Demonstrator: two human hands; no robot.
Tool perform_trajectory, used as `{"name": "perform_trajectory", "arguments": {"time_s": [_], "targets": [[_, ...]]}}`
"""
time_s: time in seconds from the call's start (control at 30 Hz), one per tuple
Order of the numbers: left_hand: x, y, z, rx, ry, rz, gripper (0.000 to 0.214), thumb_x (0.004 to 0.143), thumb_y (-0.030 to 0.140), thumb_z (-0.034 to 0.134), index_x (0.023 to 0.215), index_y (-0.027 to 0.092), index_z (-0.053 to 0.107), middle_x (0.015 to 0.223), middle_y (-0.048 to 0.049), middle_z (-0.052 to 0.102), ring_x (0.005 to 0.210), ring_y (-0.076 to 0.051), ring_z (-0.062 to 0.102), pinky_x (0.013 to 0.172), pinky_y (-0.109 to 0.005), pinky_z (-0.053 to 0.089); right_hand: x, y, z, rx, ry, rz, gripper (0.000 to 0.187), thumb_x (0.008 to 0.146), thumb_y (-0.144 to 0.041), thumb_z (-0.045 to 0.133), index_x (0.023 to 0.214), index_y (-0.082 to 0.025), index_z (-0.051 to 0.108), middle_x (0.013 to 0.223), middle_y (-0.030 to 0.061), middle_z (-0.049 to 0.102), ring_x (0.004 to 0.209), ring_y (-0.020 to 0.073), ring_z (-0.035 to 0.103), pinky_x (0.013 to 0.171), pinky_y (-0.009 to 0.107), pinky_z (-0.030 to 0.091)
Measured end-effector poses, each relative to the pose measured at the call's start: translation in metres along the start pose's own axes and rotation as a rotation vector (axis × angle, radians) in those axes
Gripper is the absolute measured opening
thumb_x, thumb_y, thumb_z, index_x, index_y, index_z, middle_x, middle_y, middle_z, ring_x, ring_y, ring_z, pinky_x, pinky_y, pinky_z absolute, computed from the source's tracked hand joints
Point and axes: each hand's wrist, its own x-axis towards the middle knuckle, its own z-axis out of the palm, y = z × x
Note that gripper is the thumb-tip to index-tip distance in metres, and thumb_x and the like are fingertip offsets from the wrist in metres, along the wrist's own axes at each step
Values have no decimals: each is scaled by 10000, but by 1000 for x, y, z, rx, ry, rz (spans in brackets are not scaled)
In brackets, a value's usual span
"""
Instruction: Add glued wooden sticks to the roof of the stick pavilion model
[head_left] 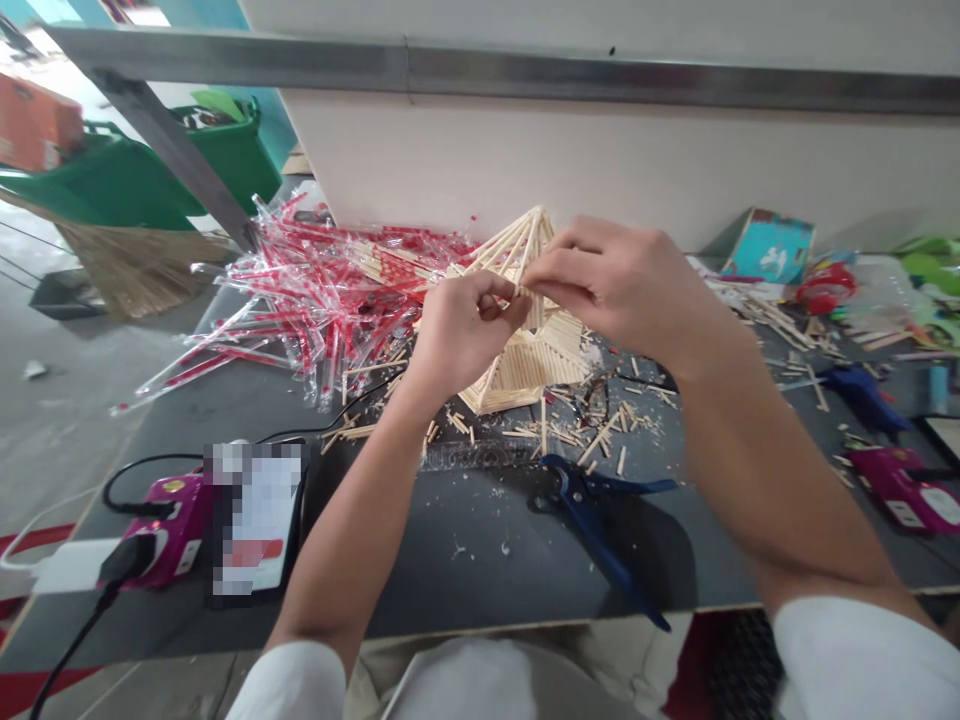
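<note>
A small house-like model point(517, 375) built of thin pale wooden sticks stands on the dark table, with a pointed roof frame point(536, 225) on top and a low slatted wall around its base. My left hand point(469, 325) is closed in a pinch at the front of the roof frame. Coming in from the right, my right hand point(619, 285) pinches at the same spot, its fingertips almost meeting those of the left. Whatever lies between the fingertips is too small and covered to make out. Blue-handled cutters point(592, 530) lie on the table below the model.
Red-and-clear plastic wrappers point(322, 290) pile up at the left. Cut sticks point(555, 435) litter the table. A phone point(259, 525) and a purple power strip point(176, 525) lie front left. At right are a blue glue gun point(866, 395) and another purple strip point(904, 485). A metal rail point(480, 70) crosses behind.
</note>
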Motion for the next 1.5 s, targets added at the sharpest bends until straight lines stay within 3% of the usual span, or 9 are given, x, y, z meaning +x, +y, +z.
{"name": "perform_trajectory", "arguments": {"time_s": [0.2, 0.47, 0.67, 0.87, 1.0, 1.2, 1.37, 1.5], "targets": [[-1, 0, -1, 18, -10, 7, 138, 868, 314, 703, 837, 180, 712, 626, 14, 537, 559, -92, 372, 546, -290, 299, 5, 3, 0, 7, -28, -19, 227, 1023, -318, 538, 1030, -247, 754, 1040, 65, 702, 923, 198, 635, 796, 345, 483], [0, 3, -2, 0, -1, -27, 124, 848, 285, 723, 809, 172, 691, 583, 40, 436, 538, -82, 334, 532, -276, 277, -2, 9, 8, 99, 75, -35, 137, 986, -228, 584, 1005, -233, 720, 1036, 63, 703, 915, 198, 658, 817, 365, 502], [-1, 3, -2, -24, -8, -28, 133, 857, 301, 714, 814, 178, 686, 564, 56, 413, 528, -79, 332, 541, -271, 297, -14, 9, 13, 219, 258, 107, 50, 923, -272, 690, 938, -237, 657, 930, 26, 688, 670, 145, 597, 659, 334, 497], [-2, 1, -3, -6, 2, -20, 131, 852, 298, 716, 801, 182, 681, 574, 55, 414, 535, -85, 363, 545, -273, 319, -34, 21, 17, 445, 328, 260, 210, 918, -442, 729, 934, -268, 613, 673, -38, 599, 527, 132, 545, 506, 304, 424], [-2, 1, -4, 11, -19, -4, 134, 862, 315, 713, 841, 184, 696, 583, 48, 444, 535, -90, 390, 541, -277, 339, -47, 36, 20, 633, 380, 305, 274, 905, -475, 748, 922, -258, 582, 706, -27, 605, 504, 111, 547, 443, 288, 389], [-3, 7, -6, 70, -34, -37, 149, 874, 340, 715, 861, 192, 710, 565, 31, 506, 520, -100, 436, 514, -276, 354, -66, 52, 17, 491, 424, 341, 129, 932, -351, 706, 935, -259, 616, 769, -9, 665, 568, 127, 594, 531, 313, 478], [-5, 9, -6, 87, -55, -38, 165, 893, 346, 702, 824, 196, 693, 540, 37, 475, 501, -97, 444, 493, -269, 338, -69, 43, 11, 438, 422, 360, 96, 925, -331, 694, 969, -254, 656, 879, 25, 713, 704, 168, 664, 608, 343, 539], [-7, 11, -11, 151, -102, -34, 167, 897, 354, 700, 860, 192, 716, 540, 31, 506, 506, -100, 451, 492, -266, 343, -64, 33, 12, 385, 345, 269, 94, 976, -298, 591, 1041, -248, 637, 874, 14, 693, 680, 145, 619, 610, 323, 495]]}}
